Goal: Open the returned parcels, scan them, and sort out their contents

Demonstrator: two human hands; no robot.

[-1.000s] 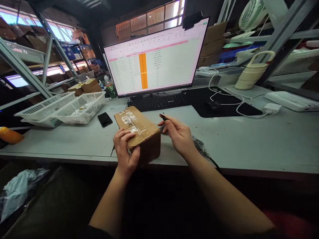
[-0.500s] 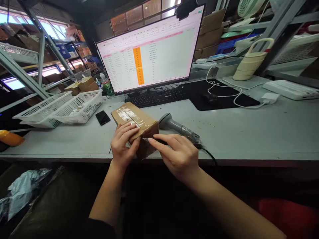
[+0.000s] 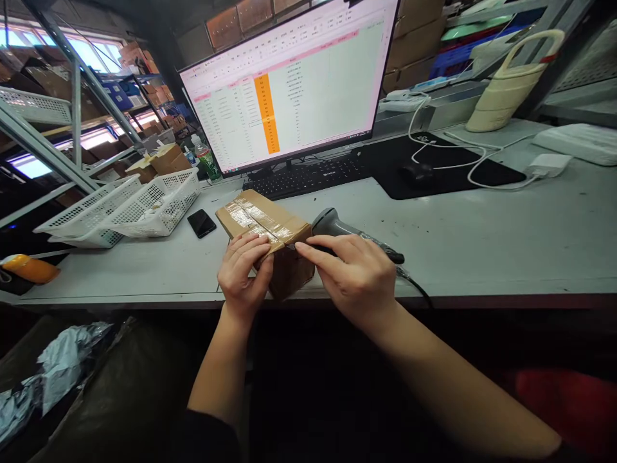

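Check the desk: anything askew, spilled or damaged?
Minor only. Small dark specks litter the pale grey desk right of the grey plastic handheld scanner; looks like debris, source unclear. The brown cardboard box sits skewed at the front edge, its shiny clear tape creased. No liquid spill visible.

Office gear and white baskets about the worktop (image 3: 486, 254).
Beyond the left grip (image 3: 241, 273) and the right grip (image 3: 359, 270), a lit monitor (image 3: 318, 90) showing a table with an orange column stands behind a black keyboard (image 3: 308, 178). To the right grip's far right, a mouse (image 3: 418, 172) rests on a black mat (image 3: 438, 189), near a white adapter (image 3: 549, 164) and a cream container (image 3: 501, 99) with a loop handle. Left of the left grip and farther back lie a dark phone (image 3: 201, 223) and perforated baskets (image 3: 176, 209); well left and nearer, crumpled plastic (image 3: 65, 360) sits below the worktop.
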